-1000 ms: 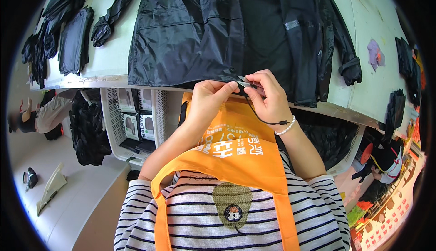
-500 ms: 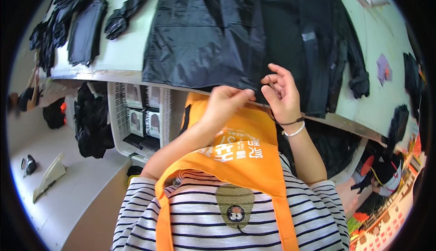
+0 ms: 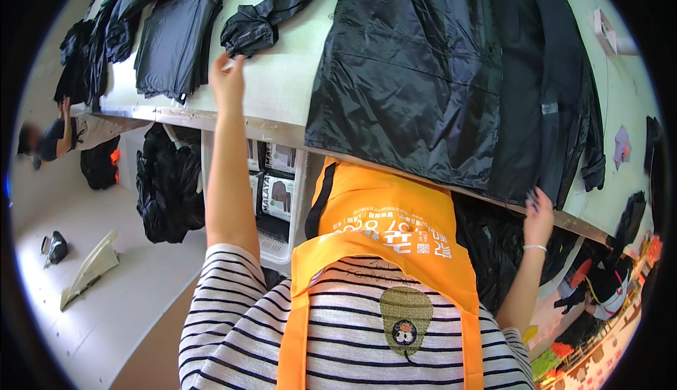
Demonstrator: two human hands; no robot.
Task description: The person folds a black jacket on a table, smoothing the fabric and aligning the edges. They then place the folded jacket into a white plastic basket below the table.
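A black jacket [image 3: 416, 72] lies spread on the pale table, its hem along the near edge. Out to the left, my left hand [image 3: 229, 80] is at the cuff of the jacket's sleeve [image 3: 250, 27]. Its fingers are a little apart, the tips right by the cuff; whether they touch it I cannot tell. My right hand [image 3: 539, 219] is at the table's near edge, beside the hem on the right. Its fingers are closed on a small dark tool [image 3: 532, 198], too small to make out, which points up toward the cloth.
Folded black garments [image 3: 180, 41] lie on the table [image 3: 282, 83] at left. Below its edge stand a white basket [image 3: 278, 249] with packaged goods and a heap of black cloth [image 3: 169, 192]. A purple scrap [image 3: 621, 144] lies at right. Another person [image 3: 53, 139] is at far left.
My hands have parted from the hem's middle: the left has gone out to the sleeve cuff, the right toward the hem's right part. The whole view has shifted left.
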